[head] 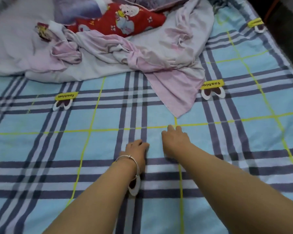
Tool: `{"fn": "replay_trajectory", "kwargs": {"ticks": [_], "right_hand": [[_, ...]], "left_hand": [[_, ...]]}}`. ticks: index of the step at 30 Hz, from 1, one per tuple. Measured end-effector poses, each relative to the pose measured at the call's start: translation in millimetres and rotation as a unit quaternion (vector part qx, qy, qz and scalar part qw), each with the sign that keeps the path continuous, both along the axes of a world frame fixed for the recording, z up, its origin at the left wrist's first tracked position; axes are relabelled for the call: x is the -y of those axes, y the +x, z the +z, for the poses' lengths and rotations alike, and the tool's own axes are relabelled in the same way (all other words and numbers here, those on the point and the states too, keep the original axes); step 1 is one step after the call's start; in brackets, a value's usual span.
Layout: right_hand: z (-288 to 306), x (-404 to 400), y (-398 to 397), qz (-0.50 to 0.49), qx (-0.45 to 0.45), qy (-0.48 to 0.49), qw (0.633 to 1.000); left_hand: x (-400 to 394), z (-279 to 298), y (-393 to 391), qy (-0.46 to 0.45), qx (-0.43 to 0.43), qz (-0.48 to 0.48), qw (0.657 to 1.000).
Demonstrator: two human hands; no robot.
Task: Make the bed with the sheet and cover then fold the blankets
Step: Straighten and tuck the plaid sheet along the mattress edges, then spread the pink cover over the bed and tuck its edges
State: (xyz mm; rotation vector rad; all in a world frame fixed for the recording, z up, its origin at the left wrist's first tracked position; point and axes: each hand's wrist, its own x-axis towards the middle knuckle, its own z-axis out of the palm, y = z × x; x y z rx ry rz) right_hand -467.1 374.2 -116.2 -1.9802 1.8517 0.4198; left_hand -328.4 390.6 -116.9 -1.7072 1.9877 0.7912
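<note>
A blue checked sheet (243,149) with grey stripes and yellow lines lies spread flat over the bed. My left hand (137,147), with a silver bangle on the wrist, rests palm down on the sheet near the middle. My right hand (174,137) lies flat on the sheet just to its right, fingers reaching forward. Neither hand holds anything. A crumpled pale pink and white blanket (142,54) is heaped at the far side, one pink corner trailing toward my hands.
A red cartoon-print pillow (123,21) sits on the heap at the back, with a purple cover (78,9) behind it. The bed's right edge (287,53) runs along a dark gap.
</note>
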Motion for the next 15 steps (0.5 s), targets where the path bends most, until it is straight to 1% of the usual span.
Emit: {"fn": "replay_trajectory", "kwargs": {"ticks": [4,9,15], "right_hand": [[-6,44,31,0.018,0.010,-0.021,1.000],[-14,96,76,0.046,0.007,-0.024,0.999],[-24,148,132,0.084,0.026,-0.071,0.994]], "left_hand": [[42,2,28,-0.031,0.017,0.009,0.999],[88,0,69,-0.067,0.011,0.050,0.996],[142,-7,124,-0.108,0.016,0.066,0.992]]}}
